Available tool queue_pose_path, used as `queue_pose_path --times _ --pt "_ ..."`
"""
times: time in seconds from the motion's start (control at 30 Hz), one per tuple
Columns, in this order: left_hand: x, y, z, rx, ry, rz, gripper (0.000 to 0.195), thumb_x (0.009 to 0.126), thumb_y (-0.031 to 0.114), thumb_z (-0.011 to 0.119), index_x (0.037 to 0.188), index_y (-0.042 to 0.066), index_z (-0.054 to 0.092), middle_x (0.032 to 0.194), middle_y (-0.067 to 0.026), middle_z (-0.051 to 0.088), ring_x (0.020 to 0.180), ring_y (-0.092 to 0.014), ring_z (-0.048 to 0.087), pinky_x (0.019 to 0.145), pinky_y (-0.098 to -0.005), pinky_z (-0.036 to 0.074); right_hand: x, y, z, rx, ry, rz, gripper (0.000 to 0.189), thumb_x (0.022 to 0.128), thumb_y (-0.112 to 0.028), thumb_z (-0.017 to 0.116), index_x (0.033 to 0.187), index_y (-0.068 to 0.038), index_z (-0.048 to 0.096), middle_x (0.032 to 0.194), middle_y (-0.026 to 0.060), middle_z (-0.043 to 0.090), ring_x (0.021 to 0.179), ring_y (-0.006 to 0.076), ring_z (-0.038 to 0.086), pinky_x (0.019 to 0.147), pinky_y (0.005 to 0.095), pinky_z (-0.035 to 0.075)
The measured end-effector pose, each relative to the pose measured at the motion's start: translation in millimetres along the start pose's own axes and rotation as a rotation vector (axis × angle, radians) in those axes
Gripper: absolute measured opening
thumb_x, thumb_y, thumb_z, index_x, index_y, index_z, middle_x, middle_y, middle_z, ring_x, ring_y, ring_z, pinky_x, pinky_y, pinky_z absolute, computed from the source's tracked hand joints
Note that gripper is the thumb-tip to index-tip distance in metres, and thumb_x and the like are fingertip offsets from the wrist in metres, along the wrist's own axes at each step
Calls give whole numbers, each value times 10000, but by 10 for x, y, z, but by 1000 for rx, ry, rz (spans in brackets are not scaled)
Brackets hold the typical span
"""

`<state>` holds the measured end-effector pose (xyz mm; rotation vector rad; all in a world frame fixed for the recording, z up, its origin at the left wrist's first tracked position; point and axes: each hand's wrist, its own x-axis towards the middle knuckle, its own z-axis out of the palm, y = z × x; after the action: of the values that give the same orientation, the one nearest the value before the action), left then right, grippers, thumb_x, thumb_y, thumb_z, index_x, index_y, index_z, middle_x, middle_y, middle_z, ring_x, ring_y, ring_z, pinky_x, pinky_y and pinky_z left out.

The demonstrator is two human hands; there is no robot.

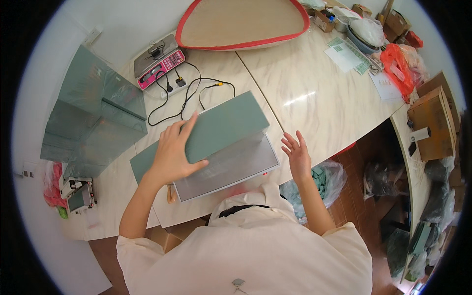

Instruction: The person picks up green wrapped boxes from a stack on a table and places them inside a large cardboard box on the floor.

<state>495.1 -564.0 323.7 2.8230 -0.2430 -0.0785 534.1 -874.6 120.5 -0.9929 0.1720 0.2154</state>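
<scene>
A long green box-like piece (226, 125) lies aslant on the marble-patterned table in front of me. Beside its near edge is a flat grey surface with a white rim (228, 167); whether the two are joined, I cannot tell. My left hand (175, 153) spans the green piece near its left part, with the fingers at the far edge and the thumb by the near edge. My right hand (298, 155) is raised to the right of the grey part, fingers apart, holding nothing.
Plastic-wrapped green boxes (96, 114) stand at the left. Behind are a pink-edged scale (162, 68), a power strip (175, 90) with black cables (184, 101) and a red-rimmed beige panel (243, 24). A plastic bag of green pieces (324, 182) sits right, below the table edge.
</scene>
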Motion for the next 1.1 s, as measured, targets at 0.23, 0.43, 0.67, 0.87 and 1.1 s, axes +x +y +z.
queue_pose_path --times 0.23,0.43,0.67,0.87,1.1 --pt "-43 -107 -28 109 -9 21 997 635 427 773 1454 126 292 1425 -152 325 1319 -355 278 1104 -465 194 173 -181 82 -55 -2 -62 594 989 -449 326 1408 -32 269 1240 152 545 1100 216 529 948 354 396" --pt "-557 -486 -266 -216 323 -200 762 807 448 647 1409 74 365 1444 -132 371 1354 -289 306 1130 -422 170 465 -403 549 -255 -157 -255 533 980 -414 361 1340 -22 374 1210 143 559 1093 216 531 945 348 395" --pt "-1304 -1016 96 -814 872 -523 701 918 480 486 1449 80 264 1457 -138 345 1361 -254 306 1120 -385 200 637 -571 1218 -309 -483 -427 610 930 -435 450 1368 -18 373 1370 139 434 1259 236 414 1056 375 305" --pt "-1481 -1266 888 -1134 756 -455 780 902 538 476 1462 61 218 1482 -107 294 1375 -234 255 1128 -389 174 755 -544 1339 -406 -616 -476 680 888 -458 504 1374 1 380 1432 152 372 1331 266 339 1111 376 215" --pt "-1438 -1397 1372 -1325 925 -598 760 884 600 435 1363 13 385 1403 -96 394 1311 -236 339 1089 -396 240 796 -579 1294 -532 -619 -535 617 877 -417 521 1329 -6 432 1338 157 440 1268 285 389 1078 372 251"
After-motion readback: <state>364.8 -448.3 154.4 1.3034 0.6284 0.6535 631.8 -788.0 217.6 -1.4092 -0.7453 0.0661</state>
